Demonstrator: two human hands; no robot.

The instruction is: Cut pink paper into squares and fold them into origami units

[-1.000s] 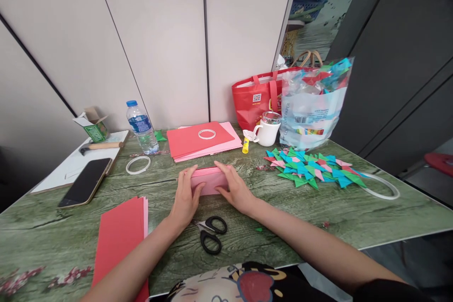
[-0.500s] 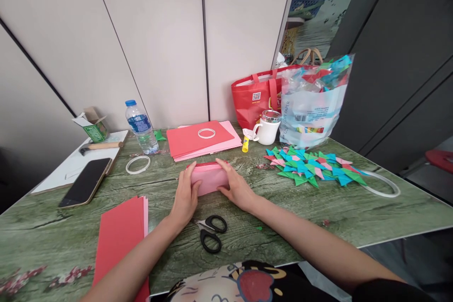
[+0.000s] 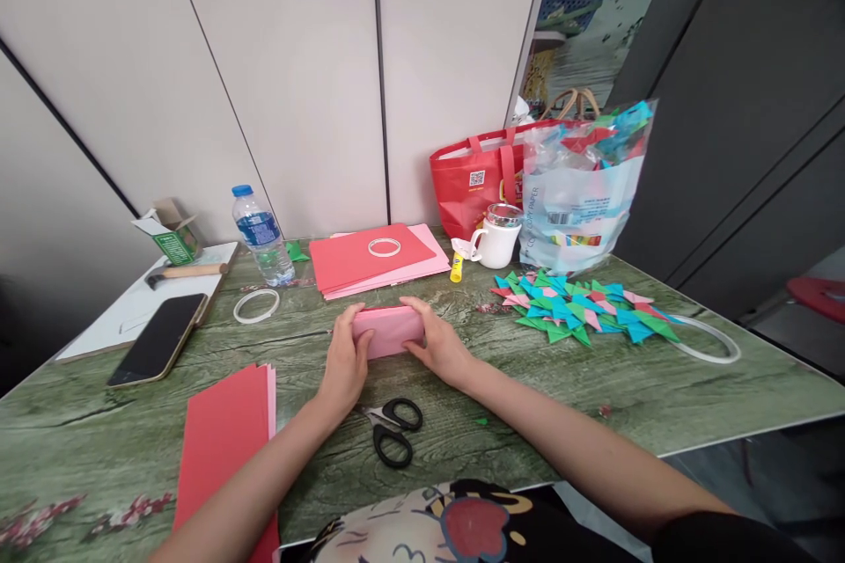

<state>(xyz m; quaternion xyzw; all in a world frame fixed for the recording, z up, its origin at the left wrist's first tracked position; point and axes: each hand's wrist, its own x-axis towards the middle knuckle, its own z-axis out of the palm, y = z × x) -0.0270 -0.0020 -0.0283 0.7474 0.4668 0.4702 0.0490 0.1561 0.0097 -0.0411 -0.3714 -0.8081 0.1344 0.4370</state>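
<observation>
A small stack of folded pink paper (image 3: 389, 332) sits on the green wood-grain table (image 3: 502, 396) in front of me. My left hand (image 3: 347, 361) grips its left end, thumb on the near side and fingers curled over the top. My right hand (image 3: 439, 345) holds its right end the same way. Black scissors (image 3: 391, 428) lie shut just behind my wrists, near the table's front edge.
A red and pink paper stack (image 3: 224, 444) lies front left, a phone (image 3: 158, 339) and white tape ring (image 3: 256, 305) beyond it. A second paper stack (image 3: 376, 259), water bottle (image 3: 262, 236), glue stick (image 3: 457, 267), white mug (image 3: 496, 237), bags and folded coloured triangles (image 3: 581, 310) fill the back and right.
The pink paper has been pressed flatter and squared up between my hands; its upper edge, raised half a second ago, is down. Both hands stay at its ends.
</observation>
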